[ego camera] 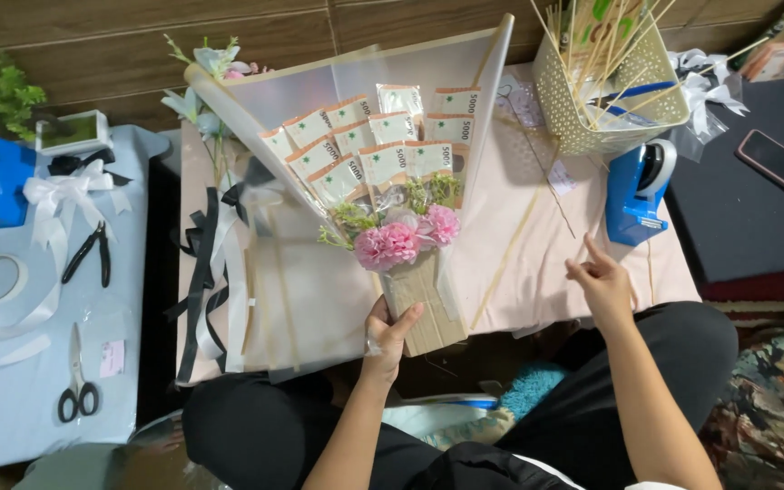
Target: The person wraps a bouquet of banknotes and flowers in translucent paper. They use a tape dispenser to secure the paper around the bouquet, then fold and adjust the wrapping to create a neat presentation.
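Fingers of the left hand wrap the bouquet stem; the right hand hovers loosely spread, holding nothing, near the blue tape dispenser.

Best to keep the grip firm and low, so the fan stays upright. Folded banknotes fan above pink carnations, set against translucent wrapping sheet on the pink table.

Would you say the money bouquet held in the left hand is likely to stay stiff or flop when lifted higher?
The bouquet looks top-heavy: the notes fan wide above the narrow base gripped by the left hand, so it may tip. The translucent wrap probably flexes easily.
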